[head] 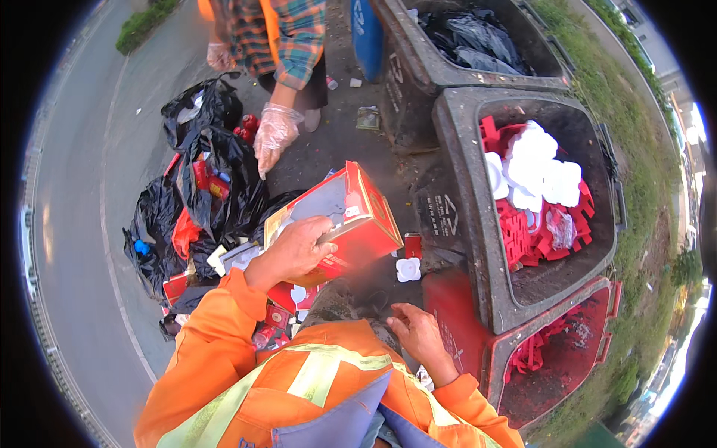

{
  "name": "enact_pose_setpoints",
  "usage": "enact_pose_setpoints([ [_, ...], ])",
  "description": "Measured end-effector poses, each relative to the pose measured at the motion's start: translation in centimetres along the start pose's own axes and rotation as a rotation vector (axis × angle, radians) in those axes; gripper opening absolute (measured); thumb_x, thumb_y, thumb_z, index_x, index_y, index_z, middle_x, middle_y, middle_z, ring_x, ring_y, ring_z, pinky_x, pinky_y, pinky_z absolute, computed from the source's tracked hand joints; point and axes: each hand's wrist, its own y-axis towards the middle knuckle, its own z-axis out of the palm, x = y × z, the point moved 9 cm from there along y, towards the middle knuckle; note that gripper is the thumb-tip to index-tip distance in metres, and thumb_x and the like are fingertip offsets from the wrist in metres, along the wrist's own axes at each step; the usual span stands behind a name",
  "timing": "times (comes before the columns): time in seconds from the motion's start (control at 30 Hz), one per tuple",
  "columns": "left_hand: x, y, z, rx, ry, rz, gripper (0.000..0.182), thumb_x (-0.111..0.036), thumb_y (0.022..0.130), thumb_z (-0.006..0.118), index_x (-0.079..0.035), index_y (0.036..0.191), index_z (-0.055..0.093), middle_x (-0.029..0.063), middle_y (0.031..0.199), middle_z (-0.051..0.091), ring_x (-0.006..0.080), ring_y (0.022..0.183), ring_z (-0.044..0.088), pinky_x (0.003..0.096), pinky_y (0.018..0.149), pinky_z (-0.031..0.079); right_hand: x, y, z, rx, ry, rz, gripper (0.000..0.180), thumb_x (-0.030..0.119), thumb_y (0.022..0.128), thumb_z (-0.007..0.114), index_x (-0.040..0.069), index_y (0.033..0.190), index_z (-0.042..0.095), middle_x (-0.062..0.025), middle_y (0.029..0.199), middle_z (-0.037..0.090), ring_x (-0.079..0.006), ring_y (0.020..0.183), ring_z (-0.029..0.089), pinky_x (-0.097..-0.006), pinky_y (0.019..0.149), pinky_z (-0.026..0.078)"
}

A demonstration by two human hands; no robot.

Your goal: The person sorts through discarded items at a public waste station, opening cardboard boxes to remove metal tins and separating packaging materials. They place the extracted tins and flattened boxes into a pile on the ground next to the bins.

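Observation:
My left hand (297, 246) grips the edge of a red and gold cardboard box (358, 246), tilted in front of me, with its grey inside showing. Nothing is in my right hand (417, 333), which hangs low near my right side with its fingers apart. Black plastic bags (227, 179) full of mixed waste lie open to the left of the box. Flattened red cartons (276, 316) lie on the ground beneath my left forearm. A white moulded piece (408, 269) and a small red box (413, 246) rest on the ground right of the held box.
A dark bin (465, 207) on the right holds red pieces and white trays (532, 162). Beyond it stands a bin (414, 45) with black bags; a red bin (493, 358) is nearer. A co-worker's gloved hand (275, 137) reaches over the bags. A road (78, 185) runs at left.

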Motion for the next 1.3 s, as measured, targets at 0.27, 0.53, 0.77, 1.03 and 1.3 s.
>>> enact_pose_setpoints([
  [0.27,-29.5,10.3,-9.4,-0.131,-1.215,0.667,0.045,-0.037,0.112,0.07,-0.001,0.138,0.063,0.0102,0.129,0.077,0.0241,0.114,0.078,0.043,0.101,0.065,0.0,-6.9,-6.0,-0.165,-0.058,-0.122,0.041,0.026,0.1,0.077,0.002,0.134,0.073,-0.0173,0.114,0.079,-0.0374,0.104,0.078,-0.0472,0.09,0.061],
  [0.53,-43.1,27.2,14.7,0.109,-1.636,0.261,0.074,-0.066,0.119,0.032,-0.009,0.164,0.05,0.0146,0.158,0.062,0.0331,0.141,0.063,0.0494,0.119,0.053,-8.9,-19.2,-9.2,-0.477,0.037,0.054,0.042,0.03,0.101,0.074,0.002,0.132,0.075,-0.02,0.12,0.078,-0.0416,0.109,0.075,-0.0496,0.096,0.06],
  [0.77,-28.9,31.4,34.4,0.116,-1.557,-0.381,0.067,-0.054,0.122,0.032,-0.001,0.161,0.047,0.0226,0.141,0.073,0.0381,0.121,0.077,0.0577,0.101,0.067,-14.4,-25.6,-7.1,-0.53,0.227,0.255,0.043,0.033,0.102,0.074,0.003,0.131,0.076,-0.0206,0.121,0.079,-0.0414,0.112,0.076,-0.05,0.097,0.059],
  [1.03,-33.9,31.1,27.3,0.191,-1.711,-0.111,0.075,-0.065,0.117,0.041,-0.004,0.159,0.054,0.0186,0.15,0.07,0.0395,0.128,0.072,0.0572,0.109,0.06,-13.1,-24.0,-8.2,-0.474,0.214,0.209,0.041,0.032,0.103,0.072,0.002,0.13,0.076,-0.0218,0.124,0.078,-0.0421,0.11,0.076,-0.05,0.097,0.059],
  [1.3,-47.2,26.7,18.7,0.312,-1.092,0.422,0.044,-0.039,0.113,0.07,0.004,0.126,0.073,0.0129,0.112,0.083,0.0203,0.093,0.082,0.0366,0.081,0.068,-10.9,-23.4,-9.2,-0.52,0.186,0.132,0.038,0.03,0.103,0.074,0.003,0.13,0.077,-0.021,0.121,0.079,-0.0405,0.105,0.077,-0.0486,0.093,0.061],
])
